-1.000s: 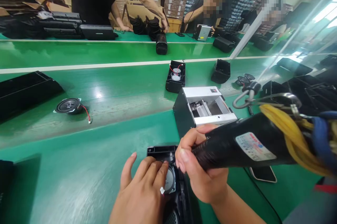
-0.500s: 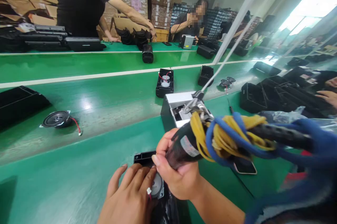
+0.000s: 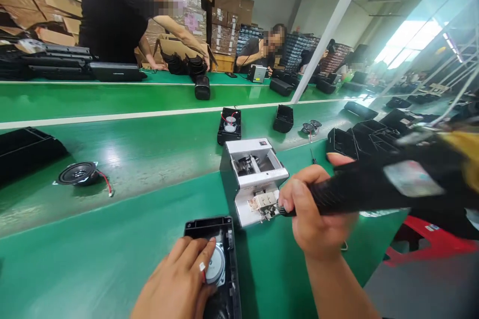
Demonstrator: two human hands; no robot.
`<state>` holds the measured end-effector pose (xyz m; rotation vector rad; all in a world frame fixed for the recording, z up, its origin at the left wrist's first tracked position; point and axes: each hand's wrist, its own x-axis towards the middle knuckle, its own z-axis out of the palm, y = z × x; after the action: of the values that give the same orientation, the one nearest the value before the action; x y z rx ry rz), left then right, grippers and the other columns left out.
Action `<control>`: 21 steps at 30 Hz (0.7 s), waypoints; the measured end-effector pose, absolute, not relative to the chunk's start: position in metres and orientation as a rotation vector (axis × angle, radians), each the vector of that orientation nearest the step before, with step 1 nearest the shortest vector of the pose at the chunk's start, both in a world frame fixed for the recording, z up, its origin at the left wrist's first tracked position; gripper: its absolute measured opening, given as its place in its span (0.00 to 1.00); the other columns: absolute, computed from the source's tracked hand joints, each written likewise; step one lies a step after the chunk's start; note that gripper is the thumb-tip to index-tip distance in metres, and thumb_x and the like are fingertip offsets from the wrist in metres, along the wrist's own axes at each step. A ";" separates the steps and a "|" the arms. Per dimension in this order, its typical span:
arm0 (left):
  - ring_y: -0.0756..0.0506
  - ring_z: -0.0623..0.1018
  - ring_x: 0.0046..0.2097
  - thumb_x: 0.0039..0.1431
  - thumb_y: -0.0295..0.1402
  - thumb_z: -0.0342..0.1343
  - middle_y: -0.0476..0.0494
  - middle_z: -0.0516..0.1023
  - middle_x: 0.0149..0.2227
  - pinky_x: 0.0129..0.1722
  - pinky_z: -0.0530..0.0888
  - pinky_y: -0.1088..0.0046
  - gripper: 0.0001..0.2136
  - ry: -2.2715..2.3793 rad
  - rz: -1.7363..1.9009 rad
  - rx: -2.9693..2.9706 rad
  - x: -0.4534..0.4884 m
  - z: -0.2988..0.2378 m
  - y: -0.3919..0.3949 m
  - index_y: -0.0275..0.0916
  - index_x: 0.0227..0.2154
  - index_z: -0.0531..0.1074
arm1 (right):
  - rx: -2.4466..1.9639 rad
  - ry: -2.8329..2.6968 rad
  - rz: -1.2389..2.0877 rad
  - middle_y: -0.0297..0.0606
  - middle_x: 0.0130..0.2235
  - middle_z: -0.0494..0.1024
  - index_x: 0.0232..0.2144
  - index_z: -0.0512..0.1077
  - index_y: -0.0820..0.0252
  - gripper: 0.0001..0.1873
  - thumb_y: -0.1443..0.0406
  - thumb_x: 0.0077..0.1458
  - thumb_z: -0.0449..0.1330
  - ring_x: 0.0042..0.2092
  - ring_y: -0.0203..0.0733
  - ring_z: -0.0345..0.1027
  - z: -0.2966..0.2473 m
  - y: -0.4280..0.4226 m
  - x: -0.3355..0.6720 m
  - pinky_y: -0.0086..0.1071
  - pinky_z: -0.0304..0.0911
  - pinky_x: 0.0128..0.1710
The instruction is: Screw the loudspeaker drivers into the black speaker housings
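On my feed, the nearest thing is the left hand (image 3: 175, 279), fingers spread flat and pressing on a round speaker driver (image 3: 216, 265), not gripping it. The driver sits in an open black speaker housing (image 3: 224, 229), lying on the green conveyor bench (image 3: 112, 254) with a short red wire beside it. The right hand (image 3: 314, 204) is closed firmly round a black electric screwdriver (image 3: 374, 184), whose tip reaches a metal bracket on a white-fronted metal unit (image 3: 254, 181) just ahead of the housing.

I judge the step in hand to be fixing parts with the driver held in place. The next move calls for keeping the left hand's pressure steady and lining the bit up squarely with the screw point.

Past the unit lie a small screwdriver (image 3: 312, 157) and a bare black housing (image 3: 283, 118). Further along, a loose driver (image 3: 79, 174) rests on the belt, and a wired housing (image 3: 229, 120) sits farther up. Across the line, two co-workers (image 3: 116, 19) (image 3: 258, 49) work in front of stacked cartons (image 3: 228, 9).
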<state>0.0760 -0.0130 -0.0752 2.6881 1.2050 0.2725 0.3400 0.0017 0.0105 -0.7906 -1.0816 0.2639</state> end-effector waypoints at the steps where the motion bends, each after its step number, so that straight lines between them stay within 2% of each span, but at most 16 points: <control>1: 0.36 0.82 0.63 0.69 0.26 0.55 0.45 0.85 0.63 0.63 0.84 0.56 0.30 1.228 0.192 2.648 0.080 -0.067 -0.013 0.49 0.72 0.74 | -0.821 -1.083 0.278 0.21 0.30 0.76 0.59 0.68 0.48 0.23 0.70 0.68 0.69 0.24 0.35 0.67 0.008 0.004 0.341 0.33 0.70 0.26; 3: 0.35 0.80 0.66 0.69 0.24 0.54 0.43 0.83 0.66 0.67 0.82 0.52 0.30 1.281 0.025 2.535 0.089 -0.051 -0.013 0.47 0.73 0.74 | -0.870 -1.058 0.323 0.22 0.30 0.76 0.56 0.69 0.49 0.22 0.70 0.67 0.70 0.24 0.35 0.67 0.004 0.004 0.339 0.33 0.69 0.26; 7: 0.35 0.77 0.69 0.70 0.23 0.58 0.43 0.80 0.70 0.71 0.78 0.52 0.31 1.324 -0.159 2.349 0.102 -0.030 -0.012 0.48 0.74 0.72 | -0.946 -0.952 0.553 0.21 0.27 0.75 0.56 0.71 0.48 0.22 0.70 0.65 0.71 0.20 0.33 0.64 0.006 -0.014 0.326 0.28 0.67 0.21; 10: 0.34 0.77 0.68 0.70 0.24 0.62 0.42 0.81 0.69 0.70 0.79 0.50 0.31 1.328 -0.149 2.331 0.104 -0.029 -0.012 0.48 0.74 0.72 | -0.876 -0.854 0.675 0.19 0.25 0.72 0.61 0.72 0.44 0.26 0.72 0.67 0.68 0.19 0.32 0.62 0.012 -0.042 0.312 0.27 0.67 0.19; 16: 0.34 0.80 0.64 0.68 0.21 0.64 0.39 0.85 0.63 0.66 0.83 0.51 0.30 1.296 -0.035 2.436 0.104 -0.035 -0.018 0.45 0.71 0.75 | -0.746 -0.967 0.745 0.22 0.29 0.75 0.68 0.64 0.31 0.29 0.67 0.75 0.64 0.21 0.37 0.65 0.001 -0.077 0.284 0.35 0.71 0.23; 21: 0.34 0.81 0.62 0.68 0.22 0.65 0.39 0.86 0.61 0.64 0.84 0.51 0.28 1.273 0.061 2.521 0.106 -0.038 -0.021 0.42 0.69 0.77 | -0.788 -1.050 0.723 0.22 0.31 0.71 0.70 0.62 0.33 0.28 0.67 0.77 0.61 0.23 0.37 0.67 -0.025 -0.067 0.271 0.34 0.69 0.24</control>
<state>0.1062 -0.0207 -0.0380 2.5206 1.2735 0.0605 0.2712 -0.0669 -0.0250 -0.7879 -1.0498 0.7234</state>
